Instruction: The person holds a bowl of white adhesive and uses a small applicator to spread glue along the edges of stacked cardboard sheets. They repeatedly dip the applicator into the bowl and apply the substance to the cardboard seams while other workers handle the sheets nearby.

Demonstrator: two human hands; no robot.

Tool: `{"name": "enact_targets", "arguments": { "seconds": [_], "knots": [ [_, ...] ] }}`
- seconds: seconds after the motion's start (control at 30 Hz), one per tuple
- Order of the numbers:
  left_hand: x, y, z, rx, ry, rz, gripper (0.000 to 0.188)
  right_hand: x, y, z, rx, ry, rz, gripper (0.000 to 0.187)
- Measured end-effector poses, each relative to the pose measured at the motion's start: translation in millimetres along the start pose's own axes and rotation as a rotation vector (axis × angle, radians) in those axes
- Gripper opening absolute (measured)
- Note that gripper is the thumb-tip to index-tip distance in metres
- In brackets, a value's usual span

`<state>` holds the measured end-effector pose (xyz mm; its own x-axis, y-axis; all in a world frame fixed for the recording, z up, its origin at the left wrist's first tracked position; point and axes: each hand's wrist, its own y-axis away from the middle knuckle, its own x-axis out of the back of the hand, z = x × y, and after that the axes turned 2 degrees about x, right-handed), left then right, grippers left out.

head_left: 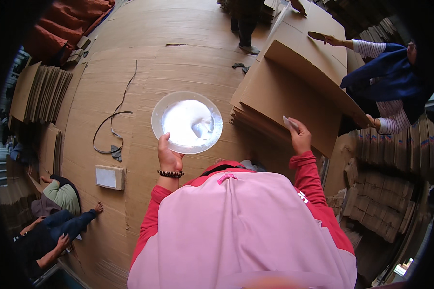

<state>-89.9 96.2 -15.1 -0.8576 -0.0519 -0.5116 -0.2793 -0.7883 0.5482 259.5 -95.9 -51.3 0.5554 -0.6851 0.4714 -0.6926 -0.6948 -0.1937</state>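
Observation:
My left hand (pixel 169 156) grips the near rim of a round, pale bowl (pixel 156 111), its thumb over the edge. Thick white paste (pixel 182 118) fills much of the bowl, with a hollow scooped on its right side. A small flat white piece (pixel 289 123) is pinched in the fingers of my right hand (pixel 301 138); its exact kind is unclear. That hand is over or beside the near edge of a brown cardboard sheet (pixel 287 96), which tops a stack. Whether the piece touches the cardboard, I cannot tell.
A co-worker (pixel 390 77) at the right holds the cardboard's edge and a flat dark paddle (pixel 317 36). Another person (pixel 246 29) stands at the back. Two people sit at the left near stacked cardboard (pixel 43 94). A dark strap (pixel 115 115) and small carton (pixel 110 177) lie on the floor.

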Motion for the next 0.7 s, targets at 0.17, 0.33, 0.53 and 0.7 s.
{"name": "enact_targets", "arguments": {
  "seconds": [0.17,0.33,0.53,0.7],
  "knots": [
    [0,2,-11,0.106,-0.012,0.071,0.054,-24,1,41,0.178,0.285,-0.049,0.022],
    [1,7,-13,0.069,-0.061,0.052,0.054,-45,-8,57,0.359,0.526,-0.05,0.028],
    [-1,7,-12,0.06,-0.098,0.093,0.054,-51,-8,68,0.399,0.7,-0.166,0.035],
    [-2,7,-12,0.078,-0.083,0.115,0.054,-31,1,76,0.337,0.636,-0.076,0.036]
  ]
}}
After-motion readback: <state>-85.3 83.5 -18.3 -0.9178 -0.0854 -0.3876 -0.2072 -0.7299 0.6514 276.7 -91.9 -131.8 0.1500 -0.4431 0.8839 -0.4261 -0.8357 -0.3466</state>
